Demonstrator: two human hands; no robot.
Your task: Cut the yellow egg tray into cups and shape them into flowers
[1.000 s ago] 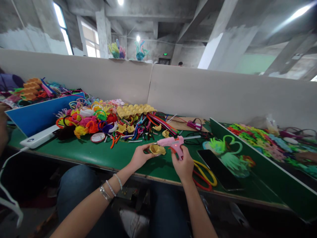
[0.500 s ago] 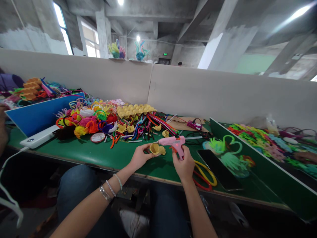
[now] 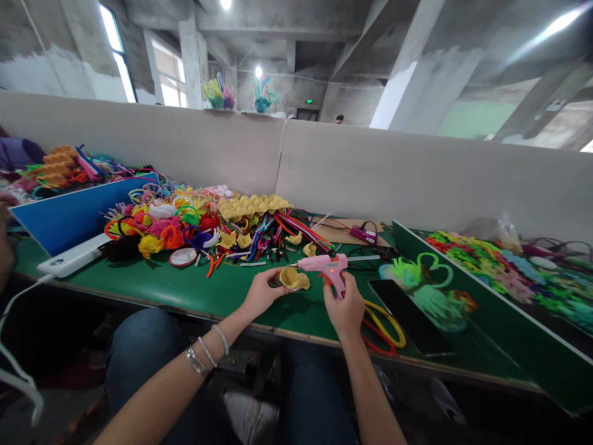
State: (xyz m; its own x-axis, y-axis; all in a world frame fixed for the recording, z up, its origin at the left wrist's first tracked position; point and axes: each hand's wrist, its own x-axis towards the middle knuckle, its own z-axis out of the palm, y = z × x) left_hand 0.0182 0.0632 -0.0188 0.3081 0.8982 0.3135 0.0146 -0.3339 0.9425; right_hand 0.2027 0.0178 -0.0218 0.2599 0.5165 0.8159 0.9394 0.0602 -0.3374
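Note:
My left hand pinches a piece of yellow egg carton, two joined cups, above the front part of the green table. In my right hand is a pink hot glue gun with a small red light lit. Its nozzle points left, close to the upper rim of the carton piece; whether it touches cannot be made out. Loose yellow carton cups lie behind the gun. A yellow egg carton sheet rests farther back on the craft supplies.
Colourful pipe cleaners and pompom shapes are heaped at left. Beside my right hand lie yellow-and-red-handled scissors and a black phone. A blue board, a green board and a white power strip flank the workspace.
The glue gun has shifted very slightly to the right. The left hand and carton piece hold nearly still. A person's head shows a little more above the partition.

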